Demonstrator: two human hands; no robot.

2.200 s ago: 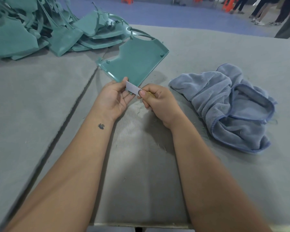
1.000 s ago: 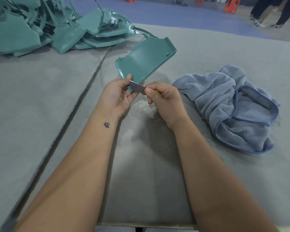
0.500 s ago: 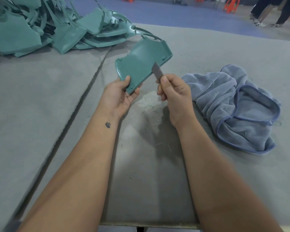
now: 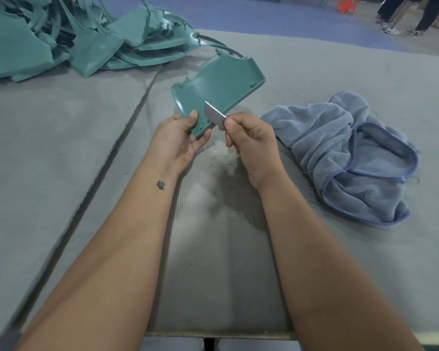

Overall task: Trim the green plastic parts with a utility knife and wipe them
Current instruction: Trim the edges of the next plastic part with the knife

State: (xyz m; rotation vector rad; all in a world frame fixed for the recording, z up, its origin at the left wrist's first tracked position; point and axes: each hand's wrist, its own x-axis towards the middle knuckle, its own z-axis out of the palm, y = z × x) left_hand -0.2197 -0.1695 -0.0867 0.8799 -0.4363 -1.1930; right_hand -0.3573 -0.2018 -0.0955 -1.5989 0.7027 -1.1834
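Note:
My left hand point(image 4: 179, 141) grips the near corner of a flat green plastic part point(image 4: 219, 84), holding it tilted above the table. My right hand point(image 4: 251, 141) pinches a bare utility knife blade point(image 4: 214, 115), whose grey edge lies against the part's lower right rim, just right of my left thumb. A crumpled blue-grey towel point(image 4: 352, 153) lies on the table to the right of my right hand, not touched.
A large pile of green plastic parts point(image 4: 81, 39) fills the far left of the grey felt-covered table point(image 4: 61, 160). A dark seam point(image 4: 107, 160) runs diagonally through the felt. Fine shavings point(image 4: 226, 163) lie under my hands. People's legs point(image 4: 403, 13) and orange stools stand beyond the table.
The blade has slid from the part's far right rim back down to its near edge beside my left thumb. My left hand has tilted the part slightly flatter.

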